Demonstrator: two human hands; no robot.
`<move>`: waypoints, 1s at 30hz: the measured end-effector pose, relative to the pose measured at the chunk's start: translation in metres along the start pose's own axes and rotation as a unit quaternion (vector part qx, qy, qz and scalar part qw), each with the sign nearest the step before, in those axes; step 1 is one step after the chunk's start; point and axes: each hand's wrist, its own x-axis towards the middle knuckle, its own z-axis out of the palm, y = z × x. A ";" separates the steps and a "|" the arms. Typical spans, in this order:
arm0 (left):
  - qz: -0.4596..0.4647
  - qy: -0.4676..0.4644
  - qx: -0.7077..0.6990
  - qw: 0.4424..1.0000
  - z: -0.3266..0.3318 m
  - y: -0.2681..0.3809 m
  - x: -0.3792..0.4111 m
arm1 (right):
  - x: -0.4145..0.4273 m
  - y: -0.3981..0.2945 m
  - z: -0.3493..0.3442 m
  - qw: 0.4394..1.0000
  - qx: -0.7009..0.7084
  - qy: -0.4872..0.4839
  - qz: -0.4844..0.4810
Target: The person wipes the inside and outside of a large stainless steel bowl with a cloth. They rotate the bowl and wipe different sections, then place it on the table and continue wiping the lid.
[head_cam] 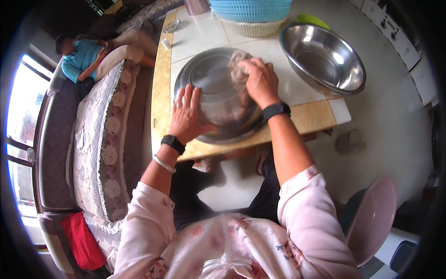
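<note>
A round stainless steel basin (216, 101) lies upside down on the tiled table (195, 38), near its front edge. Flat on the basin's left side rests my left hand (188, 113), fingers spread, with a ring on one finger. My right hand (261, 78) grips a crumpled greyish-brown cloth (238, 66) against the basin's upper right. A second steel basin (322, 57), hollow side up and tilted, stands at the table's right edge.
Blue (251, 10) and cream (258, 28) plastic baskets are stacked at the back, beside a green dish (313, 21). A glass ashtray (172, 26) and small white cylinder (166, 43) sit back left. Someone sits on the sofa (94, 150). A pink basin (374, 219) leans lower right.
</note>
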 end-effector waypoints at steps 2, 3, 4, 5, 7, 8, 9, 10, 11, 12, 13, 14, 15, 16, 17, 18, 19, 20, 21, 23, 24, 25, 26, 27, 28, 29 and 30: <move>-0.006 -0.002 0.000 1.000 -0.002 0.002 -0.001 | -0.008 -0.023 0.000 0.996 -0.039 -0.050 -0.069; -0.006 0.001 0.000 1.000 -0.002 0.001 -0.004 | -0.019 -0.037 0.003 0.993 -0.011 -0.045 -0.109; -0.009 0.003 0.000 1.000 -0.001 -0.001 -0.007 | -0.028 -0.054 0.004 0.987 0.030 -0.088 -0.131; -0.012 0.006 0.001 1.000 0.000 -0.003 -0.008 | -0.033 -0.065 0.004 0.977 0.072 -0.131 -0.151; -0.018 0.010 -0.011 1.000 0.000 -0.006 -0.010 | -0.029 -0.060 0.006 0.967 0.119 -0.148 -0.170; -0.020 0.009 -0.022 1.000 -0.001 -0.005 -0.009 | -0.024 -0.056 0.006 0.960 0.144 -0.160 -0.178; -0.023 0.010 -0.034 0.999 0.000 -0.004 -0.009 | -0.012 -0.051 0.002 0.961 0.112 -0.213 -0.139; -0.016 0.016 -0.035 0.999 -0.001 -0.004 -0.009 | 0.000 -0.041 0.007 0.969 0.107 -0.189 -0.118; -0.013 0.026 -0.039 0.999 -0.001 -0.005 -0.010 | 0.013 -0.029 0.015 0.977 0.100 -0.163 -0.096; -0.022 0.022 -0.040 0.999 0.000 -0.005 -0.012 | 0.027 -0.024 0.021 0.986 0.017 -0.150 -0.068; -0.029 0.020 -0.041 0.999 -0.001 -0.006 -0.013 | 0.044 -0.019 0.028 0.988 -0.067 -0.131 -0.041; -0.016 0.028 -0.051 0.998 -0.003 -0.003 -0.009 | 0.063 -0.004 0.037 0.986 -0.112 -0.119 -0.026; -0.014 0.031 -0.057 0.998 -0.003 -0.003 -0.010 | 0.079 0.005 0.050 0.982 -0.148 -0.114 -0.015; -0.022 0.031 -0.062 0.997 -0.002 -0.004 -0.015 | 0.090 -0.004 0.055 0.972 -0.172 -0.161 0.012; -0.027 0.038 -0.064 0.997 -0.001 -0.003 -0.014 | 0.103 -0.013 0.060 0.957 -0.199 -0.206 0.039; -0.030 0.030 -0.068 0.997 0.001 -0.001 -0.012 | 0.112 -0.018 0.066 0.940 -0.225 -0.253 0.038; -0.026 0.023 -0.068 0.997 0.002 -0.001 -0.010 | 0.117 -0.022 0.076 0.936 -0.224 -0.272 0.007; -0.027 0.026 -0.072 0.997 0.004 -0.001 -0.010 | 0.119 -0.027 0.089 0.930 -0.224 -0.290 -0.023; -0.031 0.029 -0.072 0.997 0.006 -0.002 -0.012 | 0.116 -0.035 0.102 0.924 -0.219 -0.308 -0.054; -0.041 0.034 -0.074 0.996 0.006 -0.008 -0.015 | 0.092 -0.091 0.097 0.918 -0.154 -0.327 -0.165; -0.038 0.035 -0.077 0.996 0.004 -0.008 -0.016 | 0.089 -0.093 0.096 0.913 -0.105 -0.355 -0.171; -0.034 0.035 -0.080 0.996 0.003 -0.008 -0.016 | 0.087 -0.094 0.094 0.906 -0.057 -0.382 -0.174; -0.027 0.043 -0.083 0.995 0.006 -0.007 -0.015 | 0.086 -0.093 0.091 0.896 -0.010 -0.407 -0.177; -0.028 0.040 -0.082 0.995 0.006 -0.008 -0.016 | 0.084 -0.093 0.086 0.893 0.002 -0.409 -0.188; -0.031 0.039 -0.080 0.996 0.007 -0.011 -0.017 | 0.080 -0.089 0.078 0.889 0.015 -0.412 -0.201; -0.035 0.038 -0.078 0.996 0.007 -0.014 -0.019 | 0.074 -0.083 0.068 0.884 0.027 -0.415 -0.215; -0.033 0.041 -0.083 0.995 0.006 -0.014 -0.019 | 0.070 -0.072 0.056 0.895 0.007 -0.388 -0.221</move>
